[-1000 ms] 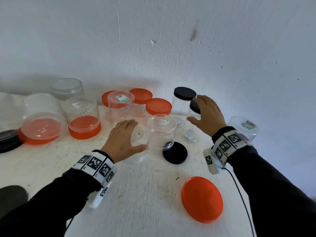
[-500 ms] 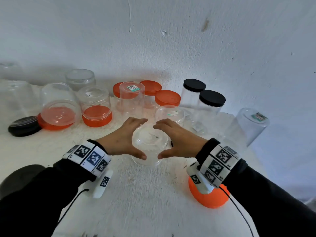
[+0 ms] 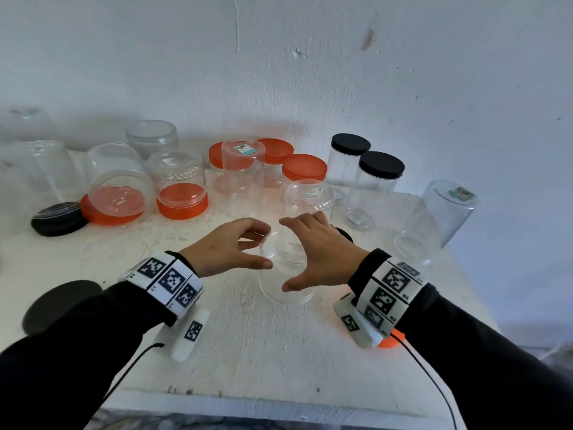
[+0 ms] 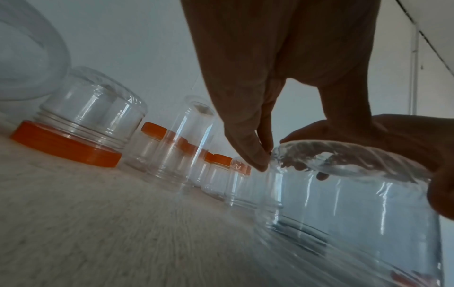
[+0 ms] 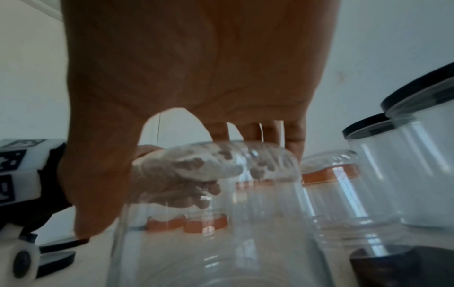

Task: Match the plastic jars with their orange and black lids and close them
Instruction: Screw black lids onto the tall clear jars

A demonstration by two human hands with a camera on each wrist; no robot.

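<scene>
An upturned clear jar (image 3: 285, 293) stands mouth down at the table's middle, lidless; it also fills the left wrist view (image 4: 343, 203) and the right wrist view (image 5: 221, 242). My left hand (image 3: 266, 248) curls its fingertips (image 4: 258, 161) and thumb against the jar's left upper edge. My right hand (image 3: 285, 254) lies over the jar's base, fingers on top and thumb down the near side. A loose black lid (image 3: 342, 235) peeks out behind my right hand. An orange lid (image 3: 391, 339) lies under my right wrist.
Two black-lidded jars (image 3: 381, 178) stand back right, with several orange-lidded jars (image 3: 305, 169) at the back centre. Upturned jars sit on orange lids (image 3: 183, 206) at left. More black lids (image 3: 59, 218) lie left. A tilted clear jar (image 3: 437, 221) is near the right edge.
My right hand left the black-lidded jar and came onto the central clear jar. My left hand stayed at the jar's left side, its fingers now more curled.
</scene>
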